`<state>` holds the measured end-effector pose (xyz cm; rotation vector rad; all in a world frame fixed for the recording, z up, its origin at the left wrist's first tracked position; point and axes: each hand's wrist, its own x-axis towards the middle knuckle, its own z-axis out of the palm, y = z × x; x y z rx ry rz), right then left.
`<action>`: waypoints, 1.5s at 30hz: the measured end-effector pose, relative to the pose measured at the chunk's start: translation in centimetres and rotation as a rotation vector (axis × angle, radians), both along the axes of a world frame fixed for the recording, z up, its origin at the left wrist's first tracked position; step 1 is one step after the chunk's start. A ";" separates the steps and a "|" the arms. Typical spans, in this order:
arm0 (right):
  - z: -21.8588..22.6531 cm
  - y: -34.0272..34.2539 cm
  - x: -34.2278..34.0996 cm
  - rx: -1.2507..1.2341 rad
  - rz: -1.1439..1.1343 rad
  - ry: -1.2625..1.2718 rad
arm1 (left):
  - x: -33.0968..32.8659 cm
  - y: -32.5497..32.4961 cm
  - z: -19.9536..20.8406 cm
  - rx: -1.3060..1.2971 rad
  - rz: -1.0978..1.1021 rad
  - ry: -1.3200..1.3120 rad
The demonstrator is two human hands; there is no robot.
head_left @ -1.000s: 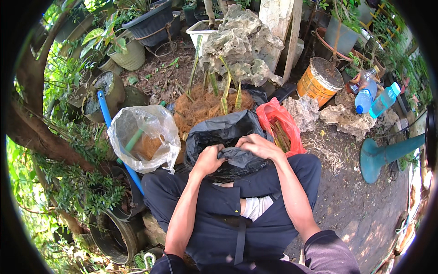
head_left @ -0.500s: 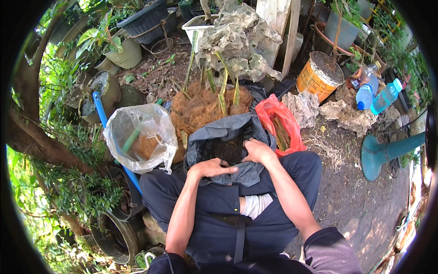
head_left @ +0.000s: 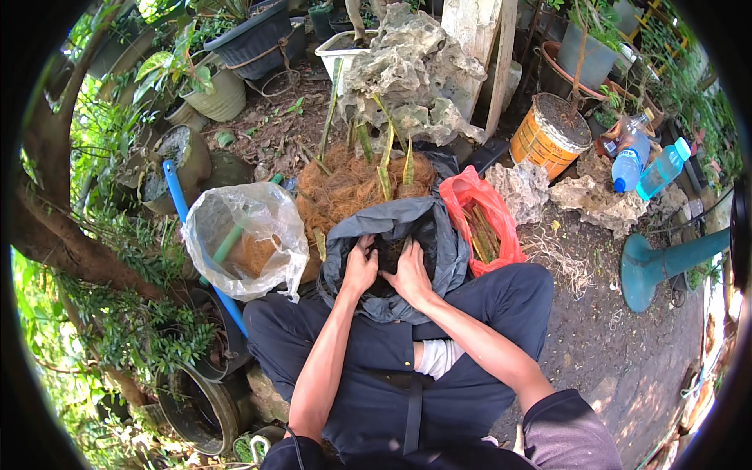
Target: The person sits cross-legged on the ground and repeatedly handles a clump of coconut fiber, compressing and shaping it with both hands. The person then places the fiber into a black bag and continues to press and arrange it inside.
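Between my knees sits a black plastic bag (head_left: 449,227), its mouth spread wide and dark soil inside. Both hands reach into it side by side. My left hand (head_left: 360,268) lies along the left inner wall, fingers stretched forward and thumb apart. Opposite it, my right hand (head_left: 410,270) has its fingers extended toward the far wall and its thumb pointing inward. The fingertips are partly lost in the bag's shadow, and I see nothing held. Left of the bag stands a clear plastic bag (head_left: 270,205) with brown fibre in it; right of it, a red plastic bag (head_left: 507,227) holds cut leaf pieces.
Behind the bags lies a heap of brown coconut fibre (head_left: 345,184) with upright leaf cuttings. A rugged rock (head_left: 415,70) and an orange bucket (head_left: 544,137) stand farther back. Two bottles (head_left: 662,168) rest at the right, near a green post base (head_left: 638,270). A blue pipe (head_left: 175,190) leans left.
Both hands have moved from the near rim and right side of the black bag forward into its mouth. They now cover much of the soil.
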<state>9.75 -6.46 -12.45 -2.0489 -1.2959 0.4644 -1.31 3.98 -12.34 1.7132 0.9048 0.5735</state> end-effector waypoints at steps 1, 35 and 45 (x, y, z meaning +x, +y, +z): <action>0.1 0.0 -0.2 -0.005 0.000 0.037 | 0.1 -0.1 0.2 -0.029 -0.015 -0.047; -4.8 2.9 -2.6 -0.036 -0.125 -0.509 | 0.3 -3.1 3.4 0.101 -0.018 0.382; -5.2 3.2 -2.6 -0.005 -0.127 -0.600 | -0.5 -2.1 2.5 0.060 -0.028 0.299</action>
